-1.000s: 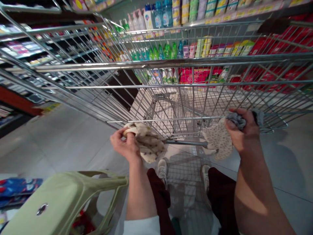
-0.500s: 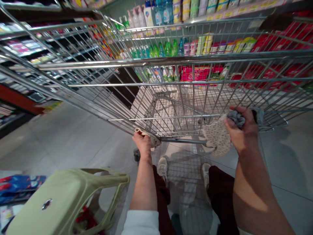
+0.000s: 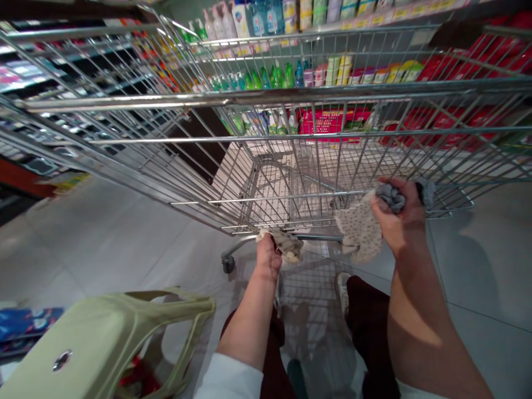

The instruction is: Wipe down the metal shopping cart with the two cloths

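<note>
A wire shopping cart [image 3: 233, 102] stands in front of me, its basket holding nothing that I can see. My left hand [image 3: 268, 256] presses a beige patterned cloth [image 3: 288, 245] against the low bar at the cart's near bottom edge. My right hand [image 3: 394, 217] is closed on a spotted cream cloth [image 3: 359, 230] bunched with a grey cloth [image 3: 388, 197], and rests on the cart's lower wire rail at the right. My legs in dark trousers and a pale shoe [image 3: 343, 285] show below.
A pale green plastic stool [image 3: 95, 343] stands at the lower left. Store shelves with bottles [image 3: 266, 77] and red packs [image 3: 457, 122] run behind the cart. A cart wheel [image 3: 228, 263] sits on the grey tiled floor. Blue packets [image 3: 25, 327] lie at the far left.
My left hand has gone forward and down with its cloth, from in front of my body to the cart's bottom bar, then slid right along it. My right hand has hardly moved.
</note>
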`<action>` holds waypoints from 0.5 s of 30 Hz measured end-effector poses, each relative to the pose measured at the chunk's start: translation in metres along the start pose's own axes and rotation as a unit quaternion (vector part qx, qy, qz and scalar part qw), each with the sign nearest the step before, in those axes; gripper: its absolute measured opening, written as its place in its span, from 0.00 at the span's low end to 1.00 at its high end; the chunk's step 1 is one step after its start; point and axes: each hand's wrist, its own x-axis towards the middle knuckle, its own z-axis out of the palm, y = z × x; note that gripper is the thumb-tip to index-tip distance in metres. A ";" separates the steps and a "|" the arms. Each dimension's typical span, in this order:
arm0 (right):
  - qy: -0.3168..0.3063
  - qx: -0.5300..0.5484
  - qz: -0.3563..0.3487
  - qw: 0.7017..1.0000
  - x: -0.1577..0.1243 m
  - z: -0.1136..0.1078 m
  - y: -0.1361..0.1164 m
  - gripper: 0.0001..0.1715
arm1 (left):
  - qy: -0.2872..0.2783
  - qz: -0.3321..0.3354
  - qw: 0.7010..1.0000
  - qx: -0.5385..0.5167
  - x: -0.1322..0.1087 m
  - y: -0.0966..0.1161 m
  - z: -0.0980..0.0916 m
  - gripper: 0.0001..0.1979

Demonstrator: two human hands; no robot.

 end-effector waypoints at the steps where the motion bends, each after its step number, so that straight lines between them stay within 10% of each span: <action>1: 0.000 0.000 0.001 1.000 0.000 0.000 -0.001 0.25 | 0.004 0.002 1.000 -0.004 -0.004 0.001 0.004 0.06; 8: -0.019 0.008 0.004 1.000 0.000 -0.003 0.001 0.25 | 0.065 0.128 0.989 -0.029 -0.031 0.024 0.016 0.05; 15: -0.006 0.012 -0.005 1.000 0.001 -0.002 0.003 0.23 | 0.031 -0.068 0.997 0.004 -0.030 0.006 0.022 0.04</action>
